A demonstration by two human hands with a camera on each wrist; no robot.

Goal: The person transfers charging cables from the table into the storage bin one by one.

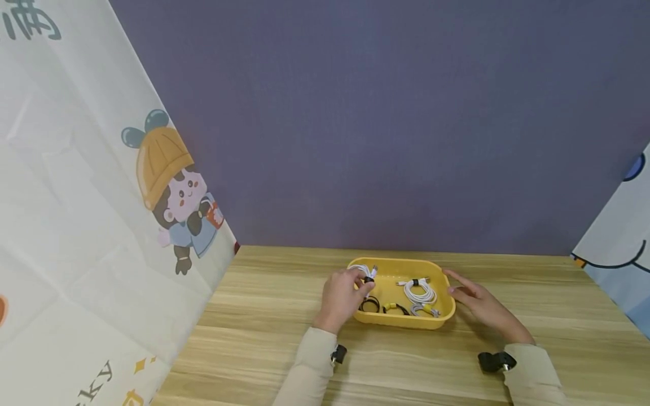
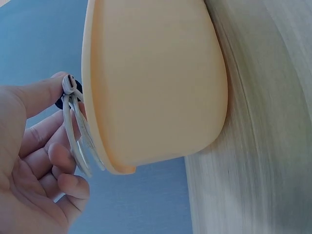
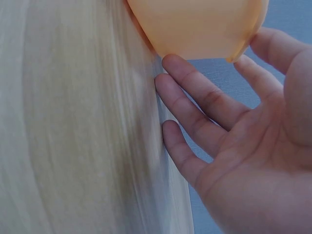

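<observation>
At the left end of a yellow plastic basket (image 1: 396, 320), my left hand (image 1: 339, 296) pinches a coiled white cable (image 2: 73, 129) bound with a black tie. Thumb and forefinger are at the tie, and the cable's plug (image 2: 69, 84) points up beside the rim. My right hand (image 1: 479, 304) touches the basket's right end with its fingers spread and fairly straight. Inside the basket lie another white cable coil (image 1: 427, 295) with a black strap, a grey cable (image 1: 417, 308) with a yellow tie, a black cable (image 1: 403, 308) with a yellow tie, and a thin black coil (image 1: 378, 302).
The basket stands on a wood-grain table (image 1: 264, 316), near its back edge. Behind the table rises a dark blue-grey panel (image 1: 386, 124). A white sheet with cartoon prints (image 1: 76, 169) borders the left, and another printed sheet (image 1: 619, 237) the right.
</observation>
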